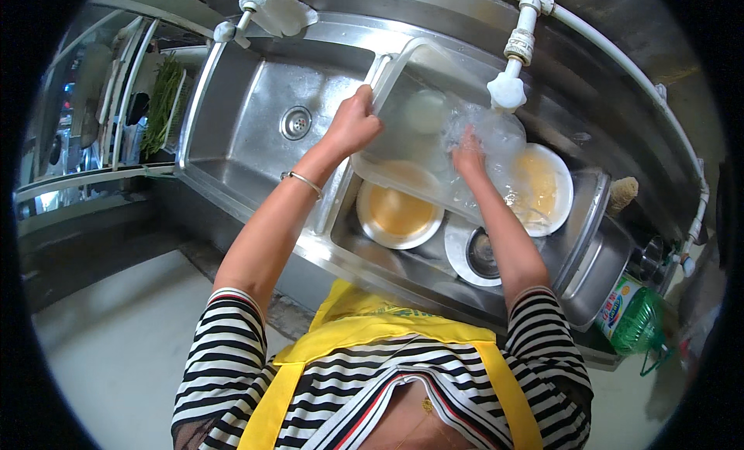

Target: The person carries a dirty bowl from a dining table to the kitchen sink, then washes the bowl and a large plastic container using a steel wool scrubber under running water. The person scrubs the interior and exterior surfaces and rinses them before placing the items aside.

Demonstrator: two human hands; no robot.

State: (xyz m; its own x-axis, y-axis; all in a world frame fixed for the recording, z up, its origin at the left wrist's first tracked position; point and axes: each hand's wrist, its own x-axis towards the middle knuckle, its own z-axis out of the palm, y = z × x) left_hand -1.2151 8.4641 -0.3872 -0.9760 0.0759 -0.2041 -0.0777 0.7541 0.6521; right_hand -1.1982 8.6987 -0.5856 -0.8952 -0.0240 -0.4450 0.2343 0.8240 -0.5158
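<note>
My left hand [356, 123] grips the left rim of a translucent plastic tub [401, 133], which is tilted over the right sink basin. Inside the tub, under splashing water by the tap [507, 93], is my right hand [468, 154]; its fingers are blurred by water, so whether they hold something cannot be told. Below the tub's edge a white bowl [401, 217] with yellowish liquid stands in the basin. Another white bowl [546, 188] with yellowish contents is right of my right hand. Near my right forearm lies a white dish with a dark metal bowl [482, 252] in it.
At left is the other sink basin [232, 130] with a drain [296, 123]. A second tap [235, 33] and a white cloth [276, 11] are above it. Green vegetables [160, 104] lie on a rack at far left. Right stand a steel container [598, 273] and a green bottle [636, 316].
</note>
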